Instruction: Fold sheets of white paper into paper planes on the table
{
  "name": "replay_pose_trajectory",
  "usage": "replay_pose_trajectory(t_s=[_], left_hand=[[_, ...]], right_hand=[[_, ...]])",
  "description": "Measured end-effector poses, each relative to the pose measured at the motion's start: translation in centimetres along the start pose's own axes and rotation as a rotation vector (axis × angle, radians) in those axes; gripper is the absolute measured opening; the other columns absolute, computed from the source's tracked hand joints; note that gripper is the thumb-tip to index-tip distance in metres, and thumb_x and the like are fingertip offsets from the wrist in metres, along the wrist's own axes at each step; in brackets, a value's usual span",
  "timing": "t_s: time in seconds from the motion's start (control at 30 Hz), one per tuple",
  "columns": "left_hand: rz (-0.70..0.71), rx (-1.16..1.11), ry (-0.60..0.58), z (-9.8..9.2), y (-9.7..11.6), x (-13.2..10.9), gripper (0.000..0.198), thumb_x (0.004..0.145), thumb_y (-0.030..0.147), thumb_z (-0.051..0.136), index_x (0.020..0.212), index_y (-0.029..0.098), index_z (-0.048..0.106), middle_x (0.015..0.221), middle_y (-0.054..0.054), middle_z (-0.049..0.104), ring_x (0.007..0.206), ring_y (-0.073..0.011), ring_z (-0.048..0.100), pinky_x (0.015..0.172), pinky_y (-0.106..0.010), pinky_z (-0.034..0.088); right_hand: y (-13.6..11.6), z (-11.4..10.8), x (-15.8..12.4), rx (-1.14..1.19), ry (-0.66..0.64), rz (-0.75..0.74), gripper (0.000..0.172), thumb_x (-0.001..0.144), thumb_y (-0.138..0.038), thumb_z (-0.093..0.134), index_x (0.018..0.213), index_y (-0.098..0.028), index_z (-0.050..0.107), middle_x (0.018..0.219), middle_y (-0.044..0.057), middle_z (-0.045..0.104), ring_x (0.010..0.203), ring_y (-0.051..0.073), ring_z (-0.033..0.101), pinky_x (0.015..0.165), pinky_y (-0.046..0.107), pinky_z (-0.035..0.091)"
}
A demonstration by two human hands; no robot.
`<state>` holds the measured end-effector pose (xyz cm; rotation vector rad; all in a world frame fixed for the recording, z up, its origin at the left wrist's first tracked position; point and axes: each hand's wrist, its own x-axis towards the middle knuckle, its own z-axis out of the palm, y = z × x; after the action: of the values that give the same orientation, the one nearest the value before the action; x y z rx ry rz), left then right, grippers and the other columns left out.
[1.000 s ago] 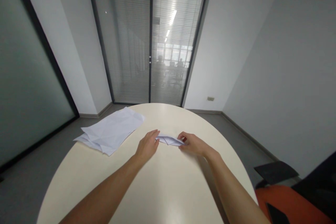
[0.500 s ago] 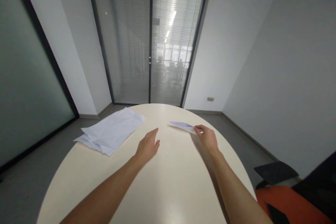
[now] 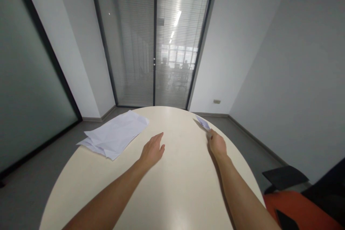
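Your right hand [image 3: 217,144] is closed in a pinch on the near tip of the folded paper [image 3: 202,122], which points away from your fingers toward 11 o'clock, close to the far right rim of the worktop [image 3: 172,187]. Your left hand [image 3: 152,150] rests open and flat on the worktop, holding nothing, with the loose sheets [image 3: 115,133] lying apart at its 10 o'clock

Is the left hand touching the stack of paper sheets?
Apart. The head view shows bare tabletop between the left hand and the paper stack.
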<state>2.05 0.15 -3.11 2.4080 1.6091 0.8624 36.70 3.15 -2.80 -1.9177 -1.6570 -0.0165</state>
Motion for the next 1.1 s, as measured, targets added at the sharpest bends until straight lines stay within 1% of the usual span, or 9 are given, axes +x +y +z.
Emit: replay_pose_trajectory(t_s=[0.17,0.27,0.4,0.5,0.6,0.77,0.83,0.93,1.1], left_hand=[[0.007,0.027,-0.015,0.2,-0.2,0.0,0.052,0.093,0.025,0.048,0.144,0.015,0.043,0.143,-0.012,0.055,0.131,-0.0245,0.05,0.112,-0.038,0.04],[0.004,0.052,-0.022,0.3,0.0,-0.1,0.052,0.093,0.025,0.048,0.144,0.014,0.044,0.143,-0.011,0.054,0.131,-0.0231,0.051,0.113,-0.036,0.039],[-0.004,0.11,-0.012,-0.3,0.4,0.1,0.048,0.094,0.025,0.049,0.14,0.014,0.049,0.142,-0.01,0.056,0.13,-0.0219,0.05,0.113,-0.034,0.039],[-0.029,0.211,0.03,-1.7,0.0,0.6,0.039,0.093,0.024,0.05,0.131,0.017,0.058,0.142,-0.008,0.056,0.131,-0.0226,0.048,0.113,-0.034,0.037],[-0.161,0.382,0.065,-3.4,-1.4,1.2,0.039,0.091,0.024,0.052,0.128,0.017,0.061,0.145,-0.012,0.052,0.133,-0.0297,0.045,0.112,-0.042,0.036],[-0.416,0.575,0.077,-4.8,-4.8,1.3,0.056,0.09,0.031,0.057,0.142,0.013,0.05,0.156,-0.02,0.035,0.142,-0.0457,0.028,0.112,-0.058,0.028],[-0.49,0.582,0.05,-4.8,-5.8,1.1,0.054,0.094,0.034,0.05,0.144,0.015,0.048,0.156,-0.02,0.035,0.138,-0.0454,0.036,0.105,-0.058,0.037],[-0.484,0.579,-0.012,-4.9,-6.8,1.0,0.045,0.098,0.031,0.042,0.138,0.013,0.052,0.148,-0.02,0.046,0.125,-0.0368,0.053,0.093,-0.047,0.049],[-0.417,0.56,-0.07,-5.7,-7.2,1.4,0.035,0.1,0.022,0.034,0.111,0.011,0.064,0.109,-0.018,0.069,0.104,-0.03,0.067,0.081,-0.038,0.054]], right_hand=[[-0.2,1.4,0.2,-0.219,-0.001,-0.091,0.044,0.091,-0.014,0.04,0.129,-0.005,0.061,0.146,0.022,0.049,0.132,0.032,0.049,0.113,0.042,0.037],[-0.1,1.7,0.2,-0.299,0.001,-0.059,0.046,0.093,-0.02,0.041,0.132,-0.001,0.057,0.147,0.023,0.048,0.134,0.034,0.046,0.115,0.043,0.034],[0.1,1.6,0.2,-0.318,-0.005,-0.032,0.05,0.094,-0.023,0.041,0.139,-0.002,0.052,0.149,0.022,0.046,0.134,0.034,0.045,0.114,0.044,0.034],[-0.3,1.3,0.0,-0.34,0.026,-0.029,0.048,0.093,-0.025,0.044,0.138,-0.01,0.055,0.154,0.02,0.04,0.138,0.038,0.038,0.112,0.051,0.034],[-1.1,1.0,-0.2,-0.35,0.067,-0.045,0.042,0.093,-0.029,0.047,0.13,-0.017,0.063,0.157,0.016,0.035,0.143,0.041,0.03,0.111,0.058,0.031],[-2.4,1.2,-0.5,-0.285,0.08,-0.17,0.036,0.093,-0.03,0.049,0.123,-0.019,0.066,0.155,0.013,0.039,0.144,0.037,0.028,0.112,0.057,0.029],[-2.9,1.6,-0.6,-0.265,0.073,-0.217,0.035,0.093,-0.03,0.049,0.122,-0.019,0.067,0.154,0.013,0.041,0.145,0.036,0.027,0.112,0.057,0.03],[-3.5,2.2,-0.7,-0.242,0.055,-0.28,0.034,0.092,-0.03,0.05,0.118,-0.02,0.069,0.152,0.013,0.043,0.144,0.035,0.029,0.113,0.054,0.029],[-4.1,2.3,-1.0,-0.209,0.04,-0.34,0.032,0.091,-0.028,0.05,0.115,-0.019,0.071,0.149,0.014,0.046,0.142,0.035,0.031,0.113,0.054,0.029]])
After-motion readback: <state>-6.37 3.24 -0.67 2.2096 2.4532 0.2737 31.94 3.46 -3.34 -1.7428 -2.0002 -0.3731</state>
